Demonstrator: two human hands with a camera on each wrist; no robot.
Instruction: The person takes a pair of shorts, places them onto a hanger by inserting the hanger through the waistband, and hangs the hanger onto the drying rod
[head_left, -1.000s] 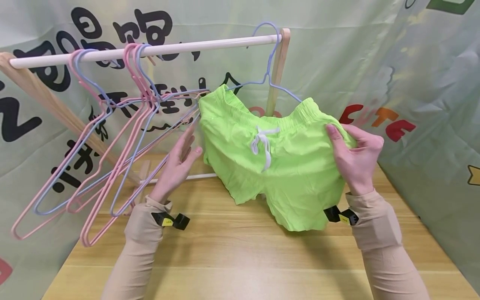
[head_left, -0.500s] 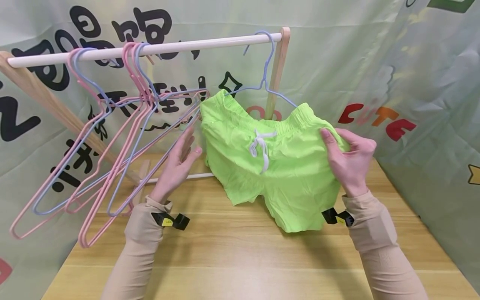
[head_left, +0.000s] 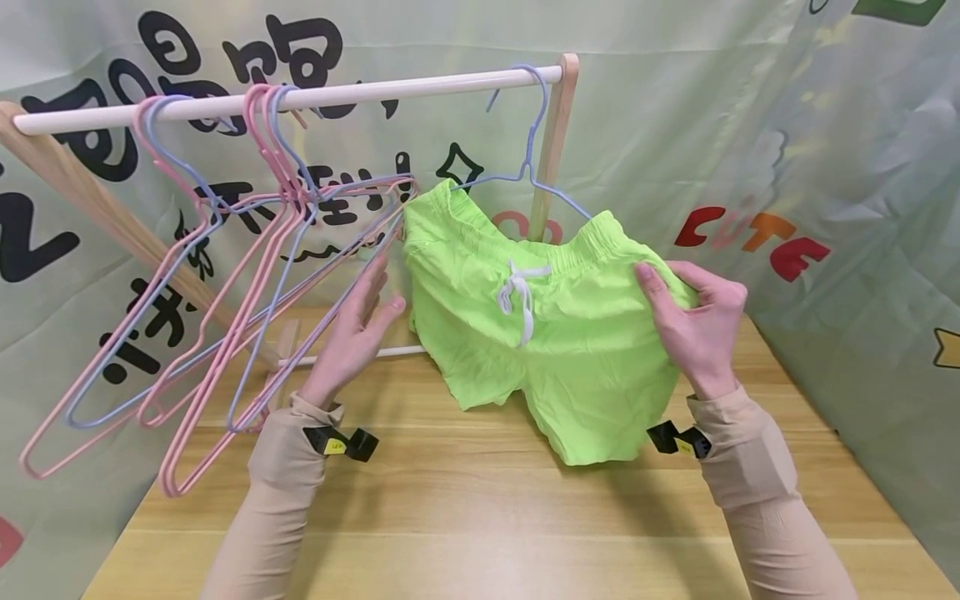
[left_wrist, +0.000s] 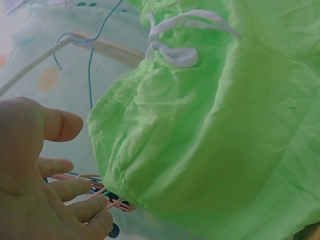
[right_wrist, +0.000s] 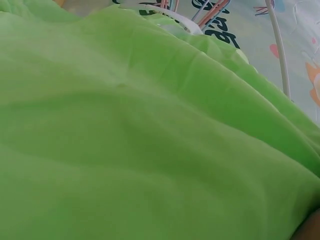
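Lime-green shorts [head_left: 570, 333] with a white drawstring hang from a blue hanger [head_left: 527, 167], its hook over the white rail near the right post. My right hand [head_left: 701, 321] pinches the side of the waistband between thumb and fingers. To the left of the shorts, my left hand [head_left: 356, 333] is held with its fingers straight and the thumb apart, near the ends of the other hangers. In the left wrist view the same hand [left_wrist: 55, 175] is beside the gathered waistband, holding nothing. Green cloth [right_wrist: 150, 130] fills most of the right wrist view.
Several pink and blue hangers [head_left: 247, 275] hang on the left part of the white rail [head_left: 420, 87]. The rail's wooden right post [head_left: 555, 150] stands behind the shorts. Below is a wooden table [head_left: 480, 517]; a printed curtain [head_left: 675, 108] surrounds it.
The blue hanger's hook has come down onto the rail and slightly left. My right hand and the shorts have shifted a little left and down. The left hand has barely moved.
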